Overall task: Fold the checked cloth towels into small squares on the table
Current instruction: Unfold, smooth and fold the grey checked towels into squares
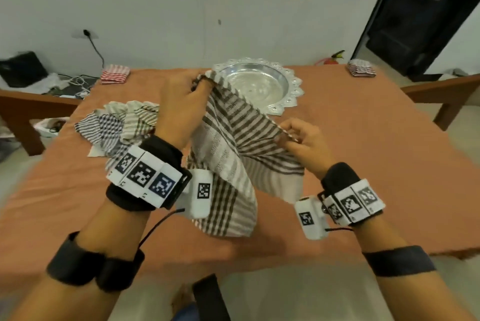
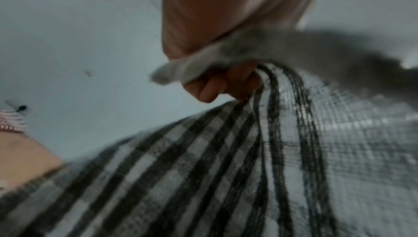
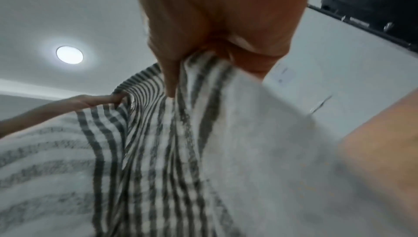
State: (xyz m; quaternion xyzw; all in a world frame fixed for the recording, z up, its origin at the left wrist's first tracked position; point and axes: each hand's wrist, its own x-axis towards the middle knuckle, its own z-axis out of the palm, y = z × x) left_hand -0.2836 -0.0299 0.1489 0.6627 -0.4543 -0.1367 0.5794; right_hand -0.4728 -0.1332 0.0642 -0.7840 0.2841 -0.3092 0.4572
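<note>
Towel (image 1: 228, 144) hangs between both hands: left hand (image 1: 179, 102) clamps its far edge, right hand (image 1: 304, 144) pinches the right edge, above the table (image 1: 363, 165).

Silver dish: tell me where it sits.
In the head view the silver dish rests at the table's far middle, just beyond the held towel, between two folded stacks.

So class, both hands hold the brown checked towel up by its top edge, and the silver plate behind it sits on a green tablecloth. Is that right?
Not quite: the tablecloth is orange, as the head view shows. The rest holds: the left hand and right hand hold the brown checked towel up, with the silver plate behind it.
</note>
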